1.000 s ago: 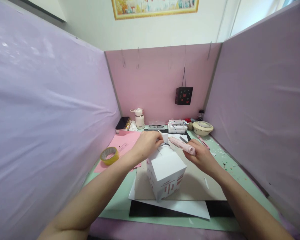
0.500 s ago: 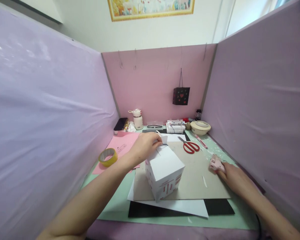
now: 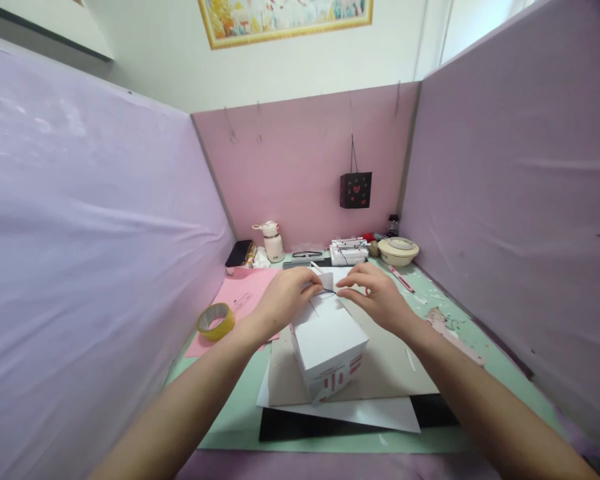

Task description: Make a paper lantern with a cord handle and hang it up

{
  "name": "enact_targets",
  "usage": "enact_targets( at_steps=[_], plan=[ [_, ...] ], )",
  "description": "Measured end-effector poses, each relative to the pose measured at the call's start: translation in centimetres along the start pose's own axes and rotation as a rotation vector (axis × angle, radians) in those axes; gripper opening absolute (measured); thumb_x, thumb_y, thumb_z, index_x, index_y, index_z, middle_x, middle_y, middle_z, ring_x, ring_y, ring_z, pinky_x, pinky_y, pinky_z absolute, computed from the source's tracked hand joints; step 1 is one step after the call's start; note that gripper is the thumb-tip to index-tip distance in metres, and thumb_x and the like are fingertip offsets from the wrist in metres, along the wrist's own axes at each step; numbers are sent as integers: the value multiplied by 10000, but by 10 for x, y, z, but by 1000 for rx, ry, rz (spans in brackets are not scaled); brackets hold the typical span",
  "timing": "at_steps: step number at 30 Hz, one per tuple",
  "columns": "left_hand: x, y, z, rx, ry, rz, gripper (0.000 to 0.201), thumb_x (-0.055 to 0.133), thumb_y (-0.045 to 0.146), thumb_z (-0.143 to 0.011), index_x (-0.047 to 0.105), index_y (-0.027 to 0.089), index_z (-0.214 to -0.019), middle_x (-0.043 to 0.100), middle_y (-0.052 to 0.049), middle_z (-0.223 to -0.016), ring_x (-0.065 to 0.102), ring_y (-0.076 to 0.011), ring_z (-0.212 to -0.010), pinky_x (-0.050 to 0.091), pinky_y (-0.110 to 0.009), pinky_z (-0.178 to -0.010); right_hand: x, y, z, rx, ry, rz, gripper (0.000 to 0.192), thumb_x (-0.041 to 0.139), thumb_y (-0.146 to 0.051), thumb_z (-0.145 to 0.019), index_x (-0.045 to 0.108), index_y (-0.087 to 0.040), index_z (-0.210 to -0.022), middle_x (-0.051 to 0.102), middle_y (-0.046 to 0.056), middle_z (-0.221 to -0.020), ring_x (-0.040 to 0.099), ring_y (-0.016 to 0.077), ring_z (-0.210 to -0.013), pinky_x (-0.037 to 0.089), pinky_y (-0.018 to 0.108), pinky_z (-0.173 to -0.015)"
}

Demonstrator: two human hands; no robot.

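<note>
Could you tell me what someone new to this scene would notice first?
First comes the white paper box with red slits, standing mid-desk on a grey card sheet. The left hand and right hand meet at its far top edge, pinching a small white flap. A yellow tape roll lies to the left on the pink paper.

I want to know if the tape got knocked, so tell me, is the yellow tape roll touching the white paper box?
Apart. The head view shows the yellow tape roll lying to the left on the pink sheet, with the left forearm and bare mat between it and the white paper box.
</note>
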State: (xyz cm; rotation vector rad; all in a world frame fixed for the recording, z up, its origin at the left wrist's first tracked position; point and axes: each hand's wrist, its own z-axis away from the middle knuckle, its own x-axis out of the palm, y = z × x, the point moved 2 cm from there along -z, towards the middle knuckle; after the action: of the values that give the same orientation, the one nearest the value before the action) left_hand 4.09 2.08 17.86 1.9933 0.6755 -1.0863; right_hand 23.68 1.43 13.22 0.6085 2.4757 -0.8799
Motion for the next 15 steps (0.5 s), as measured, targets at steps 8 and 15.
enact_targets(
  at_steps=[8,15],
  plan=[
    [3,-5,-1,-16,9,68,98,621,246,-853,694,218,-794,722,12,-860,639,-178,-843,442,-275,-764,18,2,-4,55,13,-62,112,648,-230,-876,667,-223,-765,637,24,-831,581,201,-850,422,334,-778],
    [1,-8,-4,-74,-16,-26,108,637,289,-837,589,213,-778,668,23,-797,594,-176,-749,382,-263,-635,9,9,1,185,4,-159,108,601,-284,-896,635,-221,-815,666,-11,-759,581,157,-693,423,275,-632]
  ],
)
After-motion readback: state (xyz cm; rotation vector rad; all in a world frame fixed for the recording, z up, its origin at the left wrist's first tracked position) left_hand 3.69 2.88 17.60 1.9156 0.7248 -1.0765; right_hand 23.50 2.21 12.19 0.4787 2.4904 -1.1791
